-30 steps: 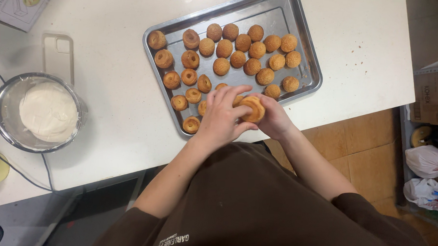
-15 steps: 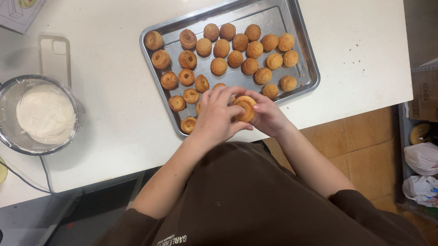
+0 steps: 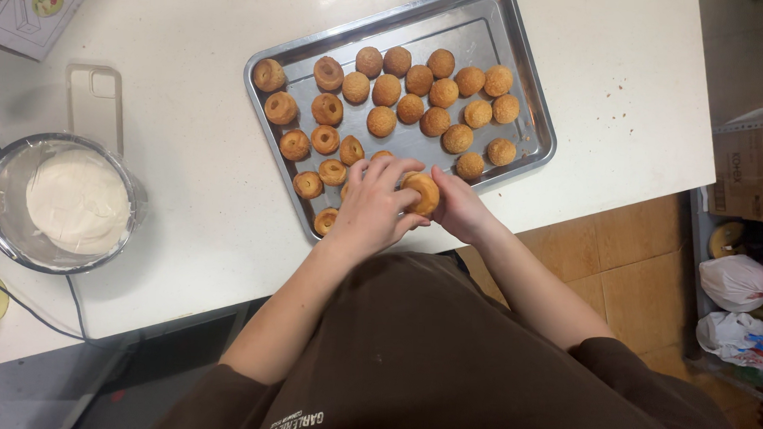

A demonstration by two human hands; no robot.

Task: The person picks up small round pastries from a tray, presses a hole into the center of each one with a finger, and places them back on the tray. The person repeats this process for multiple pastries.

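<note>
A white counter [image 3: 188, 191] carries a metal tray [image 3: 523, 42] of small round pastries. One bun [image 3: 422, 191] is held above the near edge of the tray, between both hands. The right hand [image 3: 460, 205] closes around it from the right side, and the left hand [image 3: 372, 207] presses on it from the left with the fingers [image 3: 390, 168] spread over its top. Left of the bun lie hollowed shells [image 3: 308, 184], farther away whole buns [image 3: 441, 92]. A bowl of cream [image 3: 76, 200] stands well apart at the left

Pastries [image 3: 413, 95] crowd the tray [image 3: 522, 50] (right counter [image 3: 623, 88] bare).
</note>
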